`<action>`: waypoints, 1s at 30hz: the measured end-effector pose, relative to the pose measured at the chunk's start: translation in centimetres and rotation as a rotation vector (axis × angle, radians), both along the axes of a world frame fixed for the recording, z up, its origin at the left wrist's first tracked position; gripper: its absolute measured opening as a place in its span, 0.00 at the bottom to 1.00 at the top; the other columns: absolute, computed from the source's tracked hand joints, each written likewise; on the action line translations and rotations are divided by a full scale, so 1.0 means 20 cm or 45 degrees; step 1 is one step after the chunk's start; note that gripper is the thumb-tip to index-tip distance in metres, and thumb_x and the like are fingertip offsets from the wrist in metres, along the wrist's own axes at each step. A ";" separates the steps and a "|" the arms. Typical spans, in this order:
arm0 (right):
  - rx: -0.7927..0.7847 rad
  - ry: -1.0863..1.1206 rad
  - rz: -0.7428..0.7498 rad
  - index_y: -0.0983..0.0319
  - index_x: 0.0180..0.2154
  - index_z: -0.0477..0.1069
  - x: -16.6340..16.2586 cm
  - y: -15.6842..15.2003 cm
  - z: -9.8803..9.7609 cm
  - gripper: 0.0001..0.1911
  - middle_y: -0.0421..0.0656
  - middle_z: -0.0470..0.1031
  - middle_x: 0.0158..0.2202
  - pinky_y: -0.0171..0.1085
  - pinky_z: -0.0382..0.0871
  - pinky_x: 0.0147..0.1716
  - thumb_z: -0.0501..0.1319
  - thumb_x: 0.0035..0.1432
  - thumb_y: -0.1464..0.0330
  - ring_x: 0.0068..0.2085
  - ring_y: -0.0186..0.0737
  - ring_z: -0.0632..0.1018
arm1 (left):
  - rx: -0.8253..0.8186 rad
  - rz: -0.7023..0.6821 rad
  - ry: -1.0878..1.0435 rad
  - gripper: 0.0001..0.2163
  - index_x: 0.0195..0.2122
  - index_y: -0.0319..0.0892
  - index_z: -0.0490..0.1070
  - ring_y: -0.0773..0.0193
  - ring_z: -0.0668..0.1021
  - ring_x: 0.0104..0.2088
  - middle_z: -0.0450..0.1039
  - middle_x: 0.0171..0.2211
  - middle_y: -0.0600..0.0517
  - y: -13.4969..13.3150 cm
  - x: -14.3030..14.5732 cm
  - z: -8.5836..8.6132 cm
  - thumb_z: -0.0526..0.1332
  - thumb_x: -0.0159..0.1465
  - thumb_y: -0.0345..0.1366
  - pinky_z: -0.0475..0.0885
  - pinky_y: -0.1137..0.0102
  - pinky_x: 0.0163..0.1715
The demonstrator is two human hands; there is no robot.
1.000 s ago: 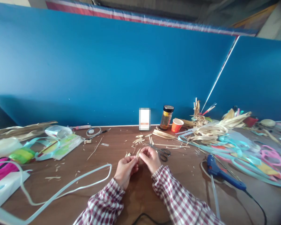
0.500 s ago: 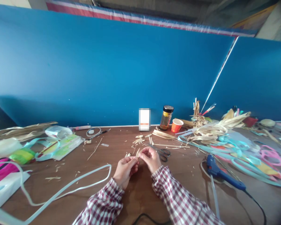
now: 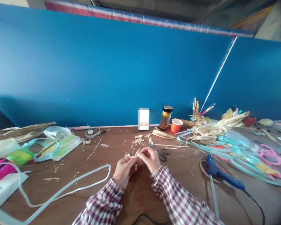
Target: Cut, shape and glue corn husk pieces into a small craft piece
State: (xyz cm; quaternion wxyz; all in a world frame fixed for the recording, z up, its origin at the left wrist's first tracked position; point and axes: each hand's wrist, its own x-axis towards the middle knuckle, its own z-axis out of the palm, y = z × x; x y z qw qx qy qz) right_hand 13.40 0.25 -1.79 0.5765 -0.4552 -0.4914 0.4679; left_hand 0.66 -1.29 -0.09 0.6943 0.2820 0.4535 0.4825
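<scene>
Both hands meet above the middle of the brown table. Between them is a small pale piece of dried husk (image 3: 137,152), its pointed end sticking up. My left hand (image 3: 125,168) is closed, pinching the piece low down between thumb and fingers. From the other side, my right hand (image 3: 150,158) grips it with thumb and forefinger. The fingers cover most of the piece. Dark-handled scissors (image 3: 164,154) lie just right of my right hand, their blades partly behind it. Small husk scraps (image 3: 137,140) are scattered beyond my fingertips.
A blue glue gun (image 3: 222,173) with its cord lies at the right. Behind stand a black-lidded jar (image 3: 166,118) and an orange paper cup (image 3: 176,125). Husks (image 3: 210,132), ribbons and pink scissors (image 3: 270,155) crowd the right side. A white cable (image 3: 84,178) loops at the left.
The hands keep almost the same pose on the husk piece. The whole view has shifted very slightly.
</scene>
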 end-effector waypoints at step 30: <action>0.070 -0.105 -0.070 0.62 0.26 0.68 0.00 0.00 -0.01 0.09 0.35 0.66 0.20 0.31 0.59 0.21 0.63 0.51 0.64 0.22 0.31 0.65 | -0.010 0.025 -0.055 0.03 0.27 0.37 0.72 0.77 0.69 0.18 0.70 0.23 0.54 0.01 -0.01 -0.01 0.65 0.55 0.30 0.69 0.82 0.19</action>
